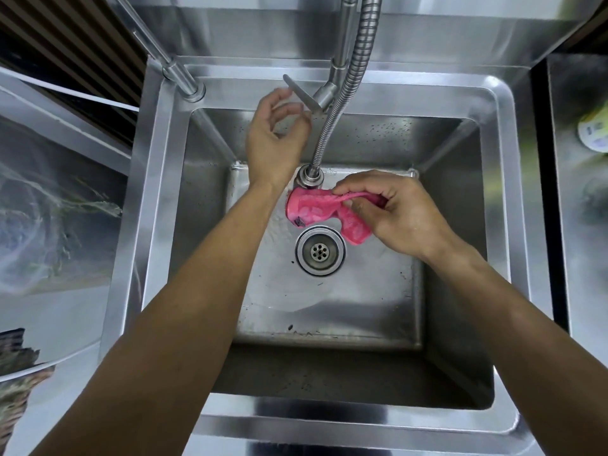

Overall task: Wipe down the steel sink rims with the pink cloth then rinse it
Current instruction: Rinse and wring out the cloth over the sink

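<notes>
The pink cloth (317, 209) hangs bunched inside the steel sink, just under the spray head (309, 177) of the flexible hose. My right hand (398, 213) is shut on the cloth's right end, above the drain (320, 251). My left hand (276, 136) is raised at the back of the basin with its fingers apart, right beside the flat tap lever (301, 93); it holds nothing. Water ripples on the basin floor left of the drain. The steel sink rim (158, 192) runs all around the basin.
A second slim tap (184, 80) stands at the back left corner. The flexible metal hose (348, 80) curves down the middle. A white-and-yellow container (594, 130) lies on the steel surface at the far right. A patterned surface (56, 209) borders the left side.
</notes>
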### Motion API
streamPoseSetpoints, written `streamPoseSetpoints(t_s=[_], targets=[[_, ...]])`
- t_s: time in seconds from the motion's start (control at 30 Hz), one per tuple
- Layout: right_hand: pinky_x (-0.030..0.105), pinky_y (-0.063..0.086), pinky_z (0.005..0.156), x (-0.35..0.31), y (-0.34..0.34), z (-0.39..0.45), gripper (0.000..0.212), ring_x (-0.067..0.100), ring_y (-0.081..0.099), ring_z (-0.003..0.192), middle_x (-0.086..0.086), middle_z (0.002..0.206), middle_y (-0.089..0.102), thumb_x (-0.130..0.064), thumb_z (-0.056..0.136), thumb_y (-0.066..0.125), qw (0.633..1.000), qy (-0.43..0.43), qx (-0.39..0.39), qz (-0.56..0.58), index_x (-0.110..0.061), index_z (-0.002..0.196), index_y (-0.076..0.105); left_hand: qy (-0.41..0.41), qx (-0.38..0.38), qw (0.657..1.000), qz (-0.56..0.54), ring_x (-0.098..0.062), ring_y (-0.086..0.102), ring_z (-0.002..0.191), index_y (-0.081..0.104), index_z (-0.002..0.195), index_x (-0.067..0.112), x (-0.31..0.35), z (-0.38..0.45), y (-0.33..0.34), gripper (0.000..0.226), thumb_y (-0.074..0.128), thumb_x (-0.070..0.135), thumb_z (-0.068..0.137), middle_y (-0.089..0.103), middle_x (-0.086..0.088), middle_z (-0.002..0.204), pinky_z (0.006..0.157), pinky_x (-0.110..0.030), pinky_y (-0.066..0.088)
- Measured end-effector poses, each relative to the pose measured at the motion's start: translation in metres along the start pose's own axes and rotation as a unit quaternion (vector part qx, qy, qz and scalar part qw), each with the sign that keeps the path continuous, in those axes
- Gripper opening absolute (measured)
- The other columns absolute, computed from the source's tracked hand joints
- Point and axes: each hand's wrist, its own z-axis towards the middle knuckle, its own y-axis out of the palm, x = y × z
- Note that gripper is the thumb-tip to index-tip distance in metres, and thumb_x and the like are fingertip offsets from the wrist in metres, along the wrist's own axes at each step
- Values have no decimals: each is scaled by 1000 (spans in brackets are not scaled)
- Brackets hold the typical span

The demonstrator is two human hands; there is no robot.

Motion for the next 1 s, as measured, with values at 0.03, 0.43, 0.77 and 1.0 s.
streamPoseSetpoints(t_s=[0.03,0.43,0.77,1.0], targets=[[47,61,92,1,0,-1,28,12,75,100,-10,110,77,-1,96,67,1000,5,0,3,-21,112,80,-23,-25,999,-11,-21,76,84,55,116,32,8,3,3,37,78,26,88,76,8,106,62,-43,63],[23,59,88,-4,5,-2,31,3,74,96,-14,102,79,0,96,69,992,70,29,98,-28,105,77,286,-64,927,235,-9,63,74,70,98,9,17,14,7,14,60,2,91,69,15,99,74,-35,58],[20,60,81,-11,7,-7,24,5,74,89,-10,95,79,5,91,73,980,85,16,179,-12,108,76,99,-164,971,142,-8,69,105,62,122,17,-10,-100,-45,39,75,35,90,72,9,114,89,-24,54],[31,61,65,-2,34,-14,17,13,72,71,2,84,75,-5,93,74,919,199,113,321,-14,104,65,-230,-184,950,-100,-27,75,99,67,112,12,-40,-101,-38,36,74,39,89,78,-6,102,88,-48,61]])
